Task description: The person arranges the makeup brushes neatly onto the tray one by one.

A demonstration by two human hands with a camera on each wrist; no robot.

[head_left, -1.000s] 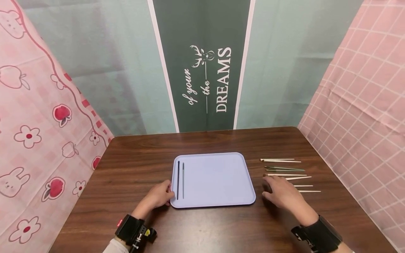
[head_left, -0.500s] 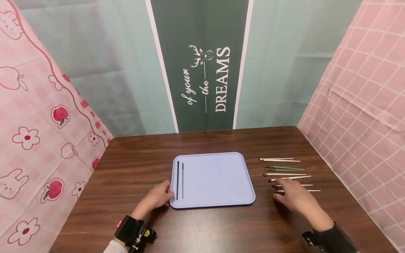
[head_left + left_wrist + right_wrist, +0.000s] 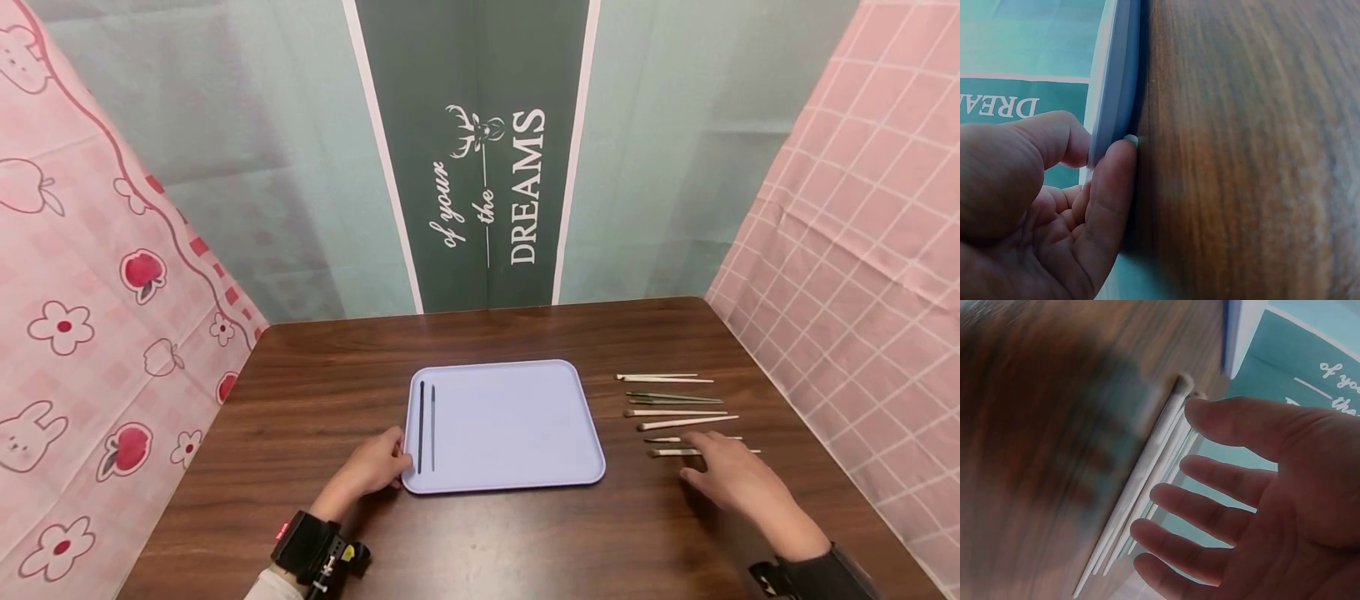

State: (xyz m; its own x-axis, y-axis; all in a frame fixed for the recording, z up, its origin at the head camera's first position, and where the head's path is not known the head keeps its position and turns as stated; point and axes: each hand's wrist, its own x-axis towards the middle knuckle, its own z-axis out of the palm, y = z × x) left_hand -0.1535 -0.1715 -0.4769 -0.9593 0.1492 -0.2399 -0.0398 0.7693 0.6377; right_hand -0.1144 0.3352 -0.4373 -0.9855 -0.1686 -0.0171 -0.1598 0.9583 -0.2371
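Note:
My left hand (image 3: 375, 461) pinches the near left corner of a pale lilac tray (image 3: 517, 425); in the left wrist view the thumb and a finger (image 3: 1113, 181) lie on either side of its rim. On the tray's left side lie a dark makeup brush (image 3: 421, 429) and a grey-green makeup brush (image 3: 432, 433). My right hand (image 3: 735, 473) hovers with fingers apart over the nearest pale makeup brush (image 3: 667, 452) and its neighbour (image 3: 660, 439), partly hiding their handles. In the right wrist view that hand (image 3: 1235, 500) holds nothing beside the pale brush handles (image 3: 1132, 490).
Farther back on the right lie a pinkish brush pair (image 3: 675, 412), green brushes (image 3: 675, 400) and white brushes (image 3: 666, 379), heads toward the tray. The wooden table (image 3: 330, 358) ends at hanging cloths (image 3: 285, 167) behind and at both sides.
My right hand has moved right and toward me along the brushes, uncovering the heads of the nearer ones. The left hand and the tray have stayed in place.

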